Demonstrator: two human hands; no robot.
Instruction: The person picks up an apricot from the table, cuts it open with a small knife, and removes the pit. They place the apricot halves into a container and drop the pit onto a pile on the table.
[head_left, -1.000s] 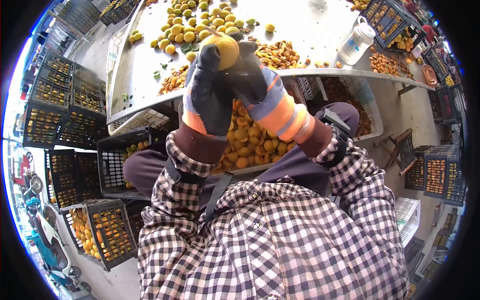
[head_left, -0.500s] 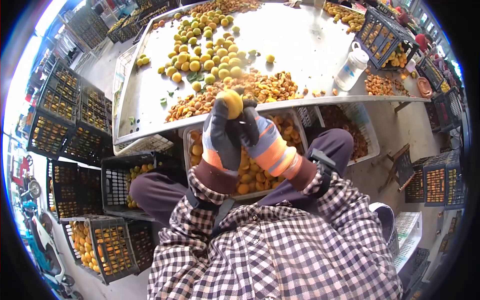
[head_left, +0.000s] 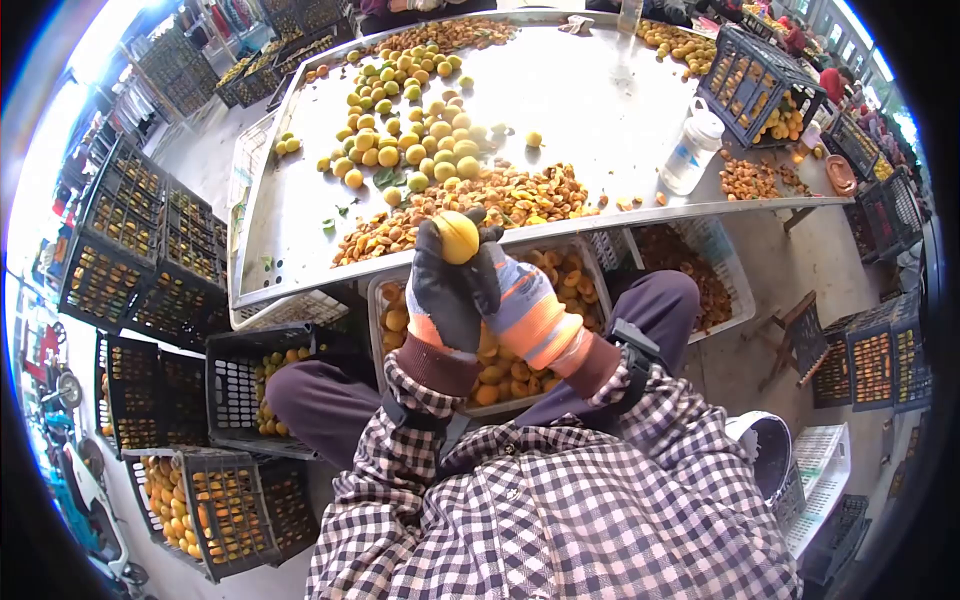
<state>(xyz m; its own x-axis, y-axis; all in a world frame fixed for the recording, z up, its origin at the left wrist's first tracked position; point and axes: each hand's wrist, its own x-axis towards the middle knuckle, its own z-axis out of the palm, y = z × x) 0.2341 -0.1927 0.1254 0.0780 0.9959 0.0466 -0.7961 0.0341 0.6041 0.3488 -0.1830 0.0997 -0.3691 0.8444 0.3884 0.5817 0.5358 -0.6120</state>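
Fingers: gloved fingers (head_left: pixel 478 262) of both hands are clenched on one yellow fruit (head_left: pixel 457 236), held up at their tips.
Left hand (head_left: pixel 445 290): wraps the fruit's left side.
Right hand (head_left: pixel 520 300): presses from the right, touching the left hand.
Tray (head_left: pixel 600 262): just beneath the hands, holding halved fruit.
Tabletop (head_left: pixel 600 90): beyond it, one loose pile of whole fruit (head_left: pixel 410 110), pits (head_left: pixel 480 200) along the near edge, one white jug (head_left: pixel 692 150) at right.
Crates (head_left: pixel 140 250): many at left, apparently fruit-filled.

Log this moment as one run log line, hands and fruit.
left hand: gripping apricot | right hand: on same apricot | below: tray of halves | ahead: table
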